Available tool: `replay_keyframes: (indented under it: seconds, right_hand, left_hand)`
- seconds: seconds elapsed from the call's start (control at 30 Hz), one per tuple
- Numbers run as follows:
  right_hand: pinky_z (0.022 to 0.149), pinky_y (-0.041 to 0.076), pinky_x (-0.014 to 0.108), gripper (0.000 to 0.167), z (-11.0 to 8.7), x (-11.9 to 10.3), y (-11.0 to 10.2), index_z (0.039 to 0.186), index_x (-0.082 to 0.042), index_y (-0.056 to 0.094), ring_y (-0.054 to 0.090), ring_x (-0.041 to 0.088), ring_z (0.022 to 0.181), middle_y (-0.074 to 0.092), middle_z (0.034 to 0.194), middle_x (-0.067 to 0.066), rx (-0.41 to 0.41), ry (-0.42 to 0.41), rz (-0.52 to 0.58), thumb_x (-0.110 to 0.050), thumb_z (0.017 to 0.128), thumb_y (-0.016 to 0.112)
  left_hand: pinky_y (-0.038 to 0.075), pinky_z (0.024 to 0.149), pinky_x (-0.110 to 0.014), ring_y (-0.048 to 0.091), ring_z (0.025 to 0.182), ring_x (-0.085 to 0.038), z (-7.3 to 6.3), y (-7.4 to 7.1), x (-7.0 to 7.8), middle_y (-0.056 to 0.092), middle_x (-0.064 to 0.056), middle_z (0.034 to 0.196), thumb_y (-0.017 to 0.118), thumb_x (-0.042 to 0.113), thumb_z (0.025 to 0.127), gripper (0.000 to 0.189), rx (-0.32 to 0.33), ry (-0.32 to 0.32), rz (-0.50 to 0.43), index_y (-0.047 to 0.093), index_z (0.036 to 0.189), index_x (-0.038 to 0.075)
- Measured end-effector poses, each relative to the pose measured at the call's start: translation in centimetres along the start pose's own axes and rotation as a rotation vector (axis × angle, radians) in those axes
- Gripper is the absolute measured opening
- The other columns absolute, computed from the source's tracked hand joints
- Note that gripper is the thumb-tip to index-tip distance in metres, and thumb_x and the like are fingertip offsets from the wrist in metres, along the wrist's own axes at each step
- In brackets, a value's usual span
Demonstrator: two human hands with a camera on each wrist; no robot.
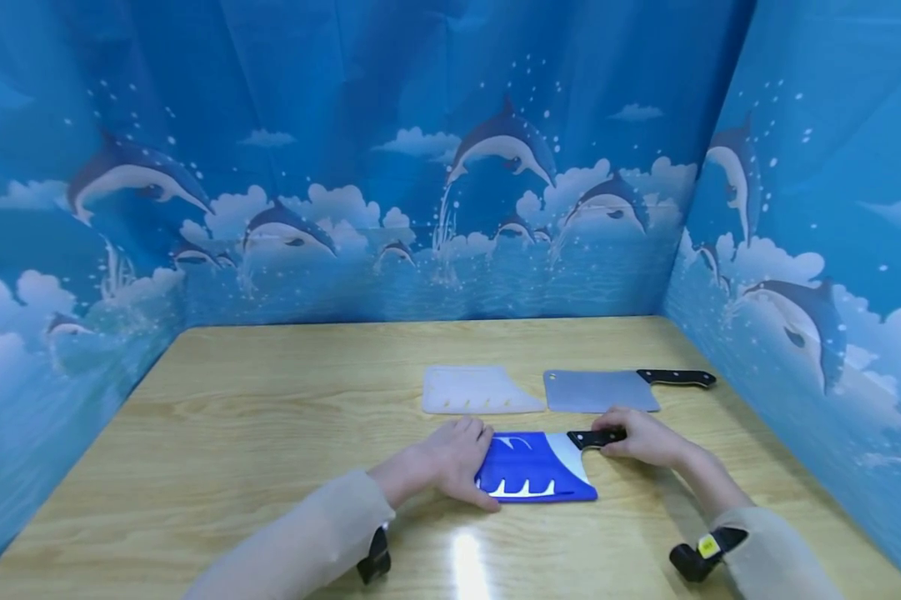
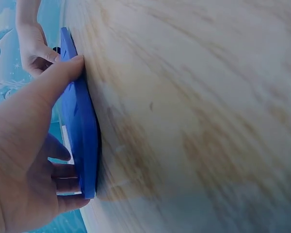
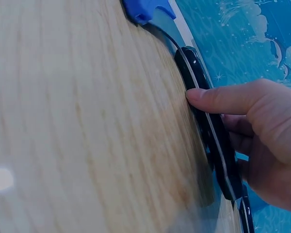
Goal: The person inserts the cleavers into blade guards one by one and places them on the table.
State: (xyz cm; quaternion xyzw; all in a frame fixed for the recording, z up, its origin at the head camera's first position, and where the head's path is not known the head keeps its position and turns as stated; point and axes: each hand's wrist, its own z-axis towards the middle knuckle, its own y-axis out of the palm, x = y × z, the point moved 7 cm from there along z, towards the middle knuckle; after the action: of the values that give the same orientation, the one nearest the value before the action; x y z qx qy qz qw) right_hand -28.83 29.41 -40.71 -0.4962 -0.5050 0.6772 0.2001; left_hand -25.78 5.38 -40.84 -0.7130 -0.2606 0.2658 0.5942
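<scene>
A cleaver [image 1: 566, 454] lies on the table with most of its blade inside a blue blade cover [image 1: 528, 479] that has white fang-like cut-outs. My left hand [image 1: 458, 460] holds the cover's left end, its thumb on the near edge and its fingers along the far edge. In the left wrist view the blue cover [image 2: 80, 126] appears edge-on, low over the wood. My right hand [image 1: 645, 439] pinches the cleaver's black handle; in the right wrist view the thumb presses one side of the handle [image 3: 216, 141], and the other fingers are partly hidden behind it.
Behind the hands, a whitish translucent blade cover [image 1: 476, 387] lies flat beside a second cleaver [image 1: 596, 390] with a black handle pointing right. The wooden table [image 1: 270, 392] meets dolphin-print curtains [image 1: 330, 233] at its back and sides.
</scene>
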Motion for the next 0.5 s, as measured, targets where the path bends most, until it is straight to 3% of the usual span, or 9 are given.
replay_keyframes:
  seconds: [0.23, 0.37, 0.5]
  right_hand:
    - [0.086, 0.042, 0.05, 0.031, 0.1, -0.1, -0.1, 0.106, -0.004, 0.065, 0.054, 0.028, 0.096, 0.059, 0.101, 0.005, 0.002, 0.029, 0.012, -0.016, 0.078, 0.072]
    - [0.085, 0.043, 0.047, 0.038, -0.1, 0.3, -0.5, 0.11, -0.003, 0.063, 0.054, 0.027, 0.097, 0.059, 0.103, 0.005, 0.01, 0.041, 0.058, -0.025, 0.079, 0.072]
    - [0.081, 0.047, 0.045, 0.04, -0.7, 1.2, -1.7, 0.113, 0.002, 0.06, 0.056, 0.03, 0.096, 0.061, 0.105, 0.012, 0.102, 0.021, 0.089, -0.022, 0.083, 0.068]
  left_hand:
    - [0.036, 0.1, -0.035, 0.041, 0.12, -0.022, -0.5, 0.1, -0.5, 0.043, -0.011, 0.132, 0.05, 0.078, 0.07, 0.106, -0.014, -0.016, -0.03, 0.032, 0.143, 0.003]
    - [0.032, 0.104, -0.039, 0.038, 0.124, -0.025, -0.8, 0.1, -1.5, 0.041, -0.013, 0.135, 0.048, 0.079, 0.069, 0.108, 0.031, -0.021, -0.062, 0.031, 0.143, 0.003]
    - [0.027, 0.107, -0.043, 0.033, 0.13, -0.029, -0.8, -0.3, -3.3, 0.038, -0.016, 0.14, 0.049, 0.077, 0.072, 0.106, 0.083, -0.05, -0.14, 0.028, 0.145, 0.003]
